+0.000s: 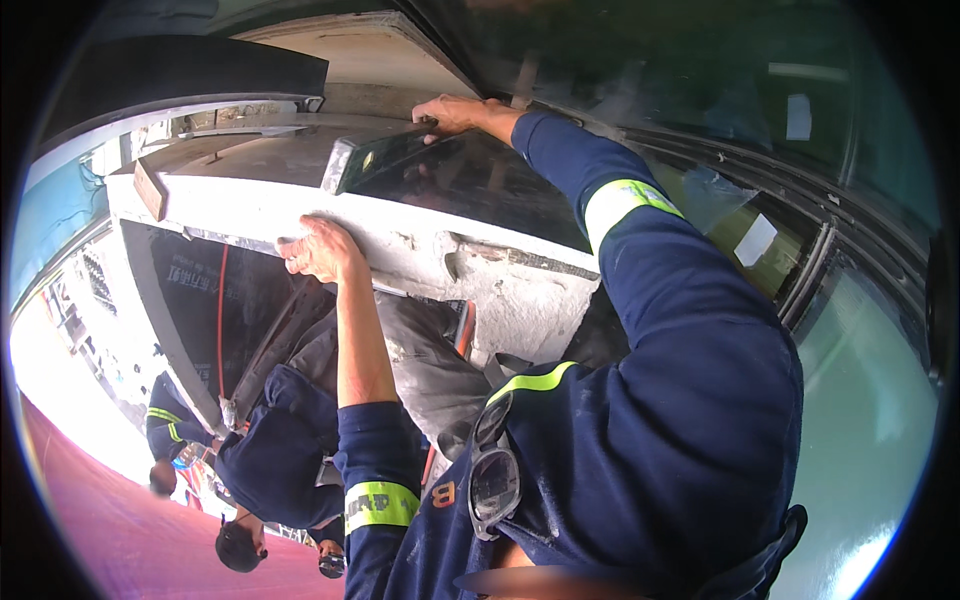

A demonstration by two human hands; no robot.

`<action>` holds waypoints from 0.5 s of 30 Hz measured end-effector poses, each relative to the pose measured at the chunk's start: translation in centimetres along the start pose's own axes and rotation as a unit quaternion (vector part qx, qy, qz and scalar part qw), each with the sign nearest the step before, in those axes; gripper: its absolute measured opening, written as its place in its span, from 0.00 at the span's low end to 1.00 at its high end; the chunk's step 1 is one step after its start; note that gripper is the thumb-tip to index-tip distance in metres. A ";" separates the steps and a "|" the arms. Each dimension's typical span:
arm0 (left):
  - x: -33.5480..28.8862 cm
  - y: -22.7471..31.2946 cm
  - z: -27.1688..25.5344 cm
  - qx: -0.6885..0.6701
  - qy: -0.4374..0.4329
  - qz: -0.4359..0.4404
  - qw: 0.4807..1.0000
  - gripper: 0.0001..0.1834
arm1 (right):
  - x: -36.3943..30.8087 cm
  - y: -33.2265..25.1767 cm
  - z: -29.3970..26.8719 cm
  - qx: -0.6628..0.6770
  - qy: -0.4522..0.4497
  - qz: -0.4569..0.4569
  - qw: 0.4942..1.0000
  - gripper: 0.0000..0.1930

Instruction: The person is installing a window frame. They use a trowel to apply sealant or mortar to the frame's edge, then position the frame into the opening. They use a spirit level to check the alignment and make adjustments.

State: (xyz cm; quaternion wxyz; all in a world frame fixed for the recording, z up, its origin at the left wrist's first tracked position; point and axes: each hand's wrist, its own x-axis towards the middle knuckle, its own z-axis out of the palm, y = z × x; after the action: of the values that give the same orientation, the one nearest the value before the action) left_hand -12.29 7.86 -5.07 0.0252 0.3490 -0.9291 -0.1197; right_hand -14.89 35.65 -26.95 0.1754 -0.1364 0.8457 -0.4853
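My left hand (pixel 328 250) is at the front of a white, rough-edged ledge (pixel 250 208), its fingers bent over the rim and the thumb side toward me. My right hand (pixel 462 116) reaches across to the far side of the ledge. Its fingers are closed round the end of a dark, flat, straight-edged tool (pixel 385 152) with a pale end face; its exact kind cannot be made out. That tool rests over the ledge's dark, glossy top (pixel 480 190), which mirrors part of it.
A small brown wood-like piece (pixel 151 190) leans at the ledge's left end. Dark framed glass panels (pixel 740 190) stand close on the right. Below left, a person in dark blue (pixel 275 440) and another with reflective bands (pixel 168 420) are nearby. A red cord (pixel 221 320) hangs under the ledge.
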 end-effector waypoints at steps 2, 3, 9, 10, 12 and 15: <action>-0.1 0.1 -0.1 0.007 -0.002 -0.002 1.000 0.40 | 1.2 0.1 0.4 0.024 -0.027 0.014 0.999 0.22; -0.1 0.2 -0.2 0.008 -0.001 0.003 1.000 0.40 | 1.7 0.1 0.3 0.015 -0.051 0.017 0.998 0.22; -0.3 0.0 -0.5 -0.013 -0.020 0.005 1.000 0.41 | 3.1 -0.2 0.4 -0.029 -0.059 -0.002 0.998 0.20; -0.3 0.1 -0.5 -0.015 -0.022 0.005 1.000 0.41 | 3.0 -0.2 0.5 -0.025 -0.049 0.000 0.998 0.21; -0.4 0.2 -0.5 -0.017 -0.021 0.005 1.000 0.42 | 2.4 -0.1 0.9 -0.028 -0.058 0.033 0.997 0.22; -0.4 0.3 -0.6 -0.027 -0.025 -0.004 0.999 0.42 | 2.1 -0.3 1.3 -0.031 -0.060 0.055 0.996 0.23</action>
State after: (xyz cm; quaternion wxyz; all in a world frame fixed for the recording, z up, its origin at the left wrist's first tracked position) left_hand -12.12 8.23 -4.43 0.0113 0.3484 -0.9246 -0.1539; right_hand -16.19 33.71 -27.63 0.2477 -0.1239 0.8544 -0.4397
